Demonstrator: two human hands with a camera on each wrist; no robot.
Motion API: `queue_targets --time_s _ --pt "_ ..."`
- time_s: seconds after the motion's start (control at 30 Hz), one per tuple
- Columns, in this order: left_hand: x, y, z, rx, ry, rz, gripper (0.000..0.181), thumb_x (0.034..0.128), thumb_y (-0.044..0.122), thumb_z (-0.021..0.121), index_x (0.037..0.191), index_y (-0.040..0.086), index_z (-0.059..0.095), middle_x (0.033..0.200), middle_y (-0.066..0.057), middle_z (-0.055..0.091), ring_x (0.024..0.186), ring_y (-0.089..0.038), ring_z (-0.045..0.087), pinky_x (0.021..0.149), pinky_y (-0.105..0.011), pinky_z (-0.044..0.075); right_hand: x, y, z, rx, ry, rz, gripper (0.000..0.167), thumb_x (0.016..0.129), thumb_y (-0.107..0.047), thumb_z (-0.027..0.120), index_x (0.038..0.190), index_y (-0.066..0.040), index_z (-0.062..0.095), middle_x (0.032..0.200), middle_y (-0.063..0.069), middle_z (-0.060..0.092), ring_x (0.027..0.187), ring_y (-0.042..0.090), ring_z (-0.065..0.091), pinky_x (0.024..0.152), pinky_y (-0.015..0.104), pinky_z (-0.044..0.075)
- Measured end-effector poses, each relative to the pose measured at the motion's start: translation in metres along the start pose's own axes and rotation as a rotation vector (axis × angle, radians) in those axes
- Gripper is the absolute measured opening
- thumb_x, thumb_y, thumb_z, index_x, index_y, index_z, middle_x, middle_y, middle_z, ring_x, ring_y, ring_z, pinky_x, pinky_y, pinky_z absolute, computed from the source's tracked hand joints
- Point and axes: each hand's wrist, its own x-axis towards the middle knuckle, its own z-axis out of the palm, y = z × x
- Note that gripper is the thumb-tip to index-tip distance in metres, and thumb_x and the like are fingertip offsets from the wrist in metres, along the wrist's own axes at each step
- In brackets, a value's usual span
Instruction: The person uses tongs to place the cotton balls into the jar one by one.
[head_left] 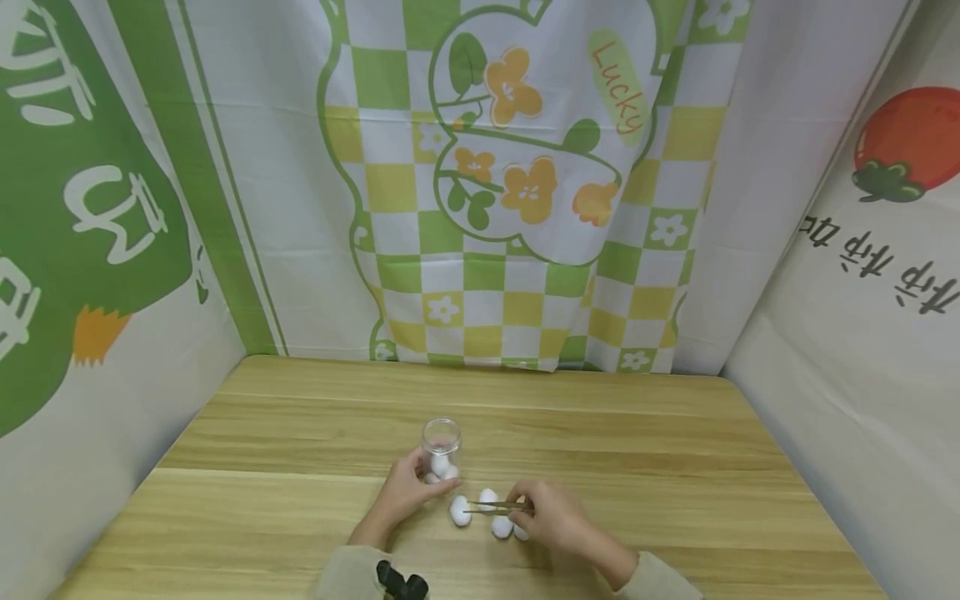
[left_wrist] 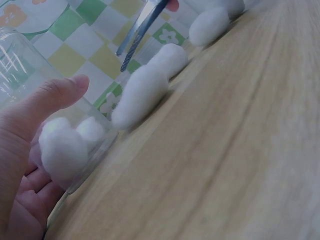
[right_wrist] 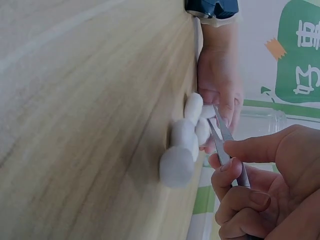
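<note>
Nearest the head camera, toward six o'clock: black device (head_left: 402, 581) at my left cuff, cropped by the bottom edge, as are both sleeves (head_left: 347, 575). Printed curtain (head_left: 517, 287) at twelve, top out of frame. Wooden table (head_left: 637, 433) below it, near edge cut off.

My right hand (head_left: 557, 518), at four o'clock from the jar, pinches the tweezers between thumb and fingers. My left hand (head_left: 405, 493), at seven, grasps the jar's lower half, thumb on the near side; the far fingers are partly hidden in the head view.

Clear jar (head_left: 442, 437) stands upright on the table, mouth uppermost. Inside, at the bottom: at least three white cotton balls (head_left: 440, 464); thumb and glass make an exact count hard.

Metal tweezers (head_left: 504, 505) point to nine, tips parted just beside the nearest loose ball (head_left: 460, 512), which lies at five from the jar. Three more loose balls (head_left: 502, 527) lie toward four, the farthest partly behind my right hand.
</note>
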Motion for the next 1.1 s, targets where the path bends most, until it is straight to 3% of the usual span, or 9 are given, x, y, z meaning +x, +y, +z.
queue_targets --time_s 0.33,0.63,1.1 --pt "0.0 0.002 0.0 0.0 -0.006 -0.006 0.052 0.0736 0.016 0.083 0.119 0.003 0.06 0.112 -0.014 0.071 0.101 -0.019 0.066 0.084 -0.021 0.051 0.001 0.0 0.007 -0.098 0.051 -0.022 0.011 0.08 -0.016 0.074 0.09 -0.011 0.071 0.068 -0.001 0.067 0.058 -0.001 0.046 0.051 0.017 0.034" --pt "0.0 0.001 0.0 0.01 -0.006 -0.002 0.051 0.0722 0.017 0.084 0.115 0.002 0.061 0.108 -0.015 0.072 0.097 -0.017 0.066 0.081 -0.019 0.051 0.002 -0.002 0.012 -0.117 0.063 -0.029 0.011 0.08 -0.015 0.074 0.09 -0.013 0.072 0.067 -0.004 0.065 0.058 -0.001 0.046 0.051 0.017 0.033" --pt "-0.002 0.004 -0.002 -0.006 -0.018 -0.006 0.051 0.0736 0.018 0.083 0.118 0.003 0.061 0.109 -0.014 0.072 0.098 -0.017 0.066 0.082 -0.019 0.05 0.004 -0.011 0.018 -0.23 0.039 0.009 0.01 0.081 -0.017 0.073 0.09 -0.016 0.071 0.069 -0.003 0.067 0.059 0.004 0.05 0.052 0.02 0.035"
